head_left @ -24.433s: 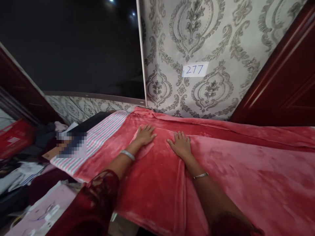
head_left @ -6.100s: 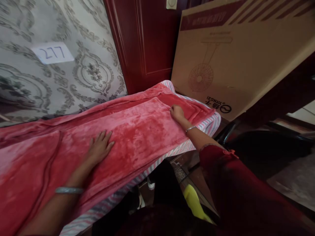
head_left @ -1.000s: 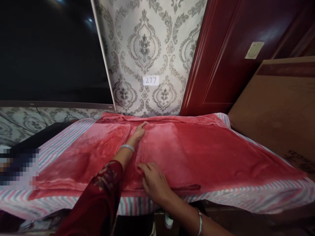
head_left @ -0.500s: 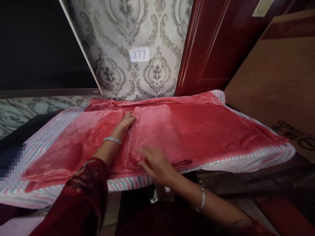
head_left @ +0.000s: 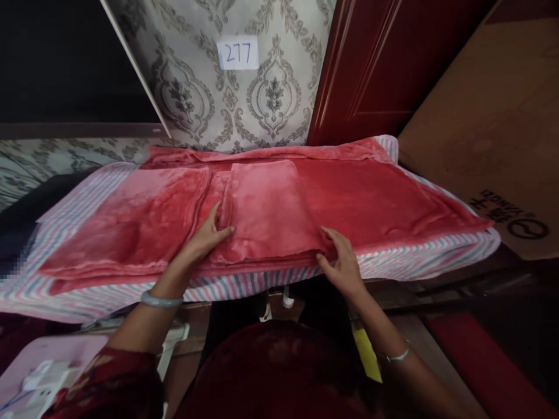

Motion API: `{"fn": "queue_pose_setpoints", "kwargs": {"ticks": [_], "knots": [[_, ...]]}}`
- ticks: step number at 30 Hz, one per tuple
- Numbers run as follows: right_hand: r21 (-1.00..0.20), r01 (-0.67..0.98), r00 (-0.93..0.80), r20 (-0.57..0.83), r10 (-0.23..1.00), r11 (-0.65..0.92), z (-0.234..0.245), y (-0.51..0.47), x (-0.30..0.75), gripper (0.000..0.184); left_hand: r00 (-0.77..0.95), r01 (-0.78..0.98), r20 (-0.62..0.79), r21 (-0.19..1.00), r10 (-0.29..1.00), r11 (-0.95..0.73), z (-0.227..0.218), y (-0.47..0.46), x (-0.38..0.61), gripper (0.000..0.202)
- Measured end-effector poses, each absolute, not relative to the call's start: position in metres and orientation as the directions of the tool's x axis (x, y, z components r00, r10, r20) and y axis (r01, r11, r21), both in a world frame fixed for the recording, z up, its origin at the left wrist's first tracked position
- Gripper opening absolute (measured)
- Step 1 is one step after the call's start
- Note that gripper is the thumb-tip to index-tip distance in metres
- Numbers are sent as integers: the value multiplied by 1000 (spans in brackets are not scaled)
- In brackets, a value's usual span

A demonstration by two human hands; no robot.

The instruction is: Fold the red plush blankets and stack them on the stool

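A red fleece blanket [head_left: 371, 195] lies spread over a table with a pink, white and grey striped cover [head_left: 244, 286]. A lighter pink folded layer [head_left: 266, 203] rests on top in the middle. My left hand [head_left: 205, 235] lies on the blanket at that layer's left edge, thumb tucked against the fold, fingers mostly flat. My right hand [head_left: 343, 262] pinches the layer's near right corner at the table's front edge, thumb underneath. Both wrists wear bangles.
A patterned wall with a paper label "277" [head_left: 238, 53] stands behind the table, beside a dark screen [head_left: 65, 58] and a dark red door [head_left: 379, 64]. A large cardboard box [head_left: 489, 134] leans at the right. A pink surface with white items [head_left: 39, 372] is at lower left.
My left hand slid from the far fold back toward me along the layer's left edge. My right hand moved right to the near corner and took hold of it.
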State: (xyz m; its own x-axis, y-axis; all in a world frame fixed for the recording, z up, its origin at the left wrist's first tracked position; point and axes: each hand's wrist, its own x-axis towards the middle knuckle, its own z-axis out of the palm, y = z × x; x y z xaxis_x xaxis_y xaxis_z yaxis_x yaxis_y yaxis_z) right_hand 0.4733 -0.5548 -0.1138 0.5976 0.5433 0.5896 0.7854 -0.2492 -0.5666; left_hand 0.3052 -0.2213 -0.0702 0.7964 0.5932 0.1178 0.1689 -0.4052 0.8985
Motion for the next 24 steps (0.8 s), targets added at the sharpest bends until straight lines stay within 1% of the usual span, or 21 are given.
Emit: {"fn": "queue_pose_setpoints", "kwargs": {"ticks": [2, 4, 7, 9, 11, 14, 17, 19, 21, 24], "knots": [[-562, 788, 594, 586, 551, -252, -120, -545, 471, 63, 808, 179, 82, 910, 584, -375, -64, -228, 301, 100], [-564, 783, 602, 584, 544, -262, -125, -535, 472, 67, 799, 174, 56, 932, 599, -319, -59, -232, 301, 92], [-558, 780, 611, 578, 541, -284, -132, -527, 475, 66, 769, 151, 34, 961, 639, -233, -58, -234, 301, 87], [-545, 787, 602, 581, 548, -289, -136, -527, 476, 62, 764, 139, 32, 967, 644, -213, -63, -234, 298, 87], [-521, 807, 578, 601, 552, -279, -138, -531, 477, 58, 767, 144, 59, 954, 639, -262, -68, -233, 292, 85], [-457, 855, 508, 638, 579, -246, -134, -539, 475, 51, 727, 186, 189, 872, 660, -454, -73, -233, 277, 76], [-382, 904, 409, 646, 644, -191, -123, -546, 470, 48, 693, 235, 339, 728, 637, -644, -73, -242, 259, 48], [-359, 920, 367, 646, 669, -158, -117, -548, 465, 45, 704, 258, 365, 668, 609, -698, -72, -251, 249, 35], [-358, 921, 363, 652, 666, -151, -112, -546, 462, 41, 709, 267, 367, 651, 602, -711, -71, -259, 243, 33], [-366, 918, 373, 659, 653, -154, -110, -540, 461, 35, 716, 250, 381, 643, 586, -724, -70, -266, 241, 43]]}}
